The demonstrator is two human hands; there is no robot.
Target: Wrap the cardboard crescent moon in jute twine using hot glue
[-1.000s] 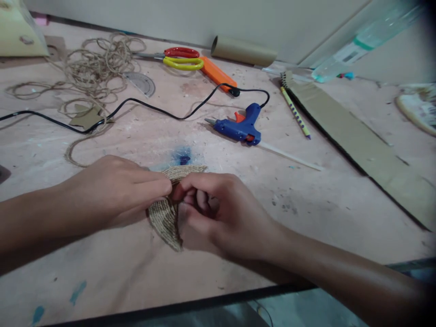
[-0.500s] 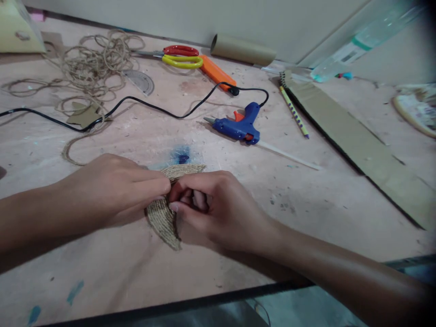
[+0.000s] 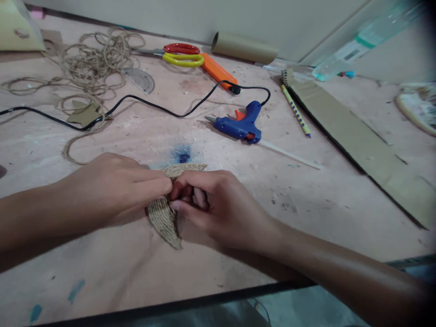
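Crescent: From my remote seat, the head view shows me a twine-wrapped crescent low on the worktable, its two tips pointing right, its middle hidden under fingers.
Left hand: I see the left hand come in over the outer curve, grasping the crescent near its middle, forefinger laid across the twine rows.
Right hand: The right hand meets it from the inner curve, thumb and forefinger tips close together at that edge, the other fingers curled in; I cannot tell whether they pinch a strand.
Crescent and fingers: One horn shows above the right forefinger and the other runs below the right thumb, so the piece sits between the hands (the left forefinger's tip all but meets the right's).
Twine: A loose tangle of twine lies at the upper left; one strand comes down to the left hand, where I lose it.
Star: Below the tangle is a cardboard star, a twine loop over it.
Glue gun: A blue glue gun lies on its side beyond the hands, nozzle leftward, its black cable trailing left.
Back row: I make out scissors, an orange cutter and a cardboard tube.
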